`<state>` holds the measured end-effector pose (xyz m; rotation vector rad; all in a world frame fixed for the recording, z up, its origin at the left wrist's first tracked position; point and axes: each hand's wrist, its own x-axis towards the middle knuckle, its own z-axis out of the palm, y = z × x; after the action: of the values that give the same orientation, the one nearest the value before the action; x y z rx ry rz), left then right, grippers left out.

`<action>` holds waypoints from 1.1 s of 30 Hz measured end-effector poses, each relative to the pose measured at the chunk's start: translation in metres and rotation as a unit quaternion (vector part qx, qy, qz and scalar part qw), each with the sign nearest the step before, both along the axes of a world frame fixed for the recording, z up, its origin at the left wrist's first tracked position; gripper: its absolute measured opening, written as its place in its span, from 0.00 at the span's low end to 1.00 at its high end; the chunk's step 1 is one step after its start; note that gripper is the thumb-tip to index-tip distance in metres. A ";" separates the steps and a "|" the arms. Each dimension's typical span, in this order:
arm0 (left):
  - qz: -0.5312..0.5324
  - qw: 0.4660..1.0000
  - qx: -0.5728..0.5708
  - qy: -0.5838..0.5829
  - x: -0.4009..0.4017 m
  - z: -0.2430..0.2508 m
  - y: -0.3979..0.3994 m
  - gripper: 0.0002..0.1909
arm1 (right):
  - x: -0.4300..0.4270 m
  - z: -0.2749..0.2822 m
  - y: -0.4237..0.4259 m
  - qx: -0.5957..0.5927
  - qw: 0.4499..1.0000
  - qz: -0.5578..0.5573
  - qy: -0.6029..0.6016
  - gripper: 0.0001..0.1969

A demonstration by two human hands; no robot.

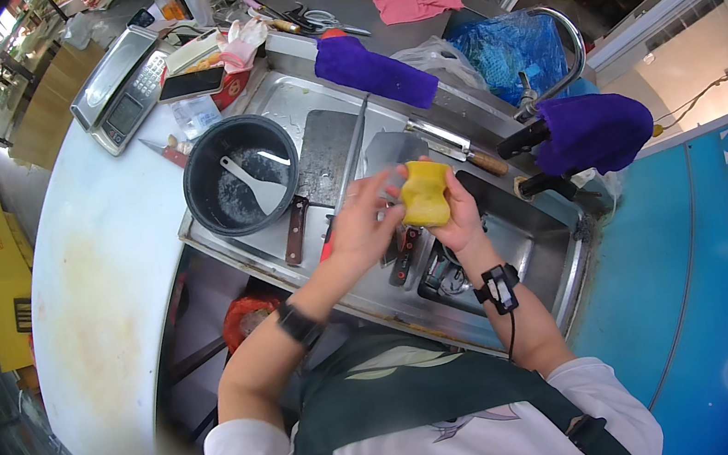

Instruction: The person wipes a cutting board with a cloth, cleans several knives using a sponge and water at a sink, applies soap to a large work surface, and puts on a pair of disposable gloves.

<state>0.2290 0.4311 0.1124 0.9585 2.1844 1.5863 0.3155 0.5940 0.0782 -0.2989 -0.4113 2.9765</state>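
A yellow sponge (426, 194) is held in my right hand (462, 214), above the left edge of the sink basin (532, 232). My left hand (366, 220) is beside the sponge with its fingers apart; whether a fingertip touches the sponge I cannot tell. Below the hands, knives with dark handles (405, 256) lie on the steel drainboard (255, 246). A black pot (192, 196) with a white rice paddle (257, 186) inside stands to the left. Behind it lie a dark flat board (326, 156) and a long sharpening steel or blade (355, 141). A wooden-handled tool (487, 162) rests near the back rim.
The faucet (580, 50) rises at the back right, near purple cloths (591, 132) and a blue plastic bag (507, 54). A cleaver's brown handle (297, 231) points towards me. A small knife (171, 155) lies by the pot. A digital scale (124, 111) and a phone (192, 84) sit back left.
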 end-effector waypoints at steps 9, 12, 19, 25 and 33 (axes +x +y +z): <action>0.212 0.956 0.007 -0.201 0.009 -0.019 -0.232 0.16 | -0.015 -0.019 0.006 0.099 0.991 0.081 -0.023 0.26; 0.377 0.910 0.048 -0.164 0.040 -0.019 -0.319 0.15 | -0.015 -0.035 0.018 0.038 0.995 0.082 -0.037 0.26; 0.640 0.751 0.008 -0.164 0.199 -0.017 -0.449 0.15 | -0.065 -0.040 0.011 -0.004 0.996 0.086 -0.023 0.25; 0.701 0.686 0.069 -0.181 0.266 -0.049 -0.437 0.15 | -0.090 -0.048 0.031 0.007 0.996 0.073 -0.051 0.26; 0.658 0.749 -0.047 -0.065 0.232 -0.041 -0.426 0.24 | -0.083 -0.064 0.059 0.049 0.998 0.031 -0.040 0.25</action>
<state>0.4607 0.0048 0.0714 -1.0472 2.8791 1.7542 0.2327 0.6533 0.0145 -0.4045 -0.5831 2.9998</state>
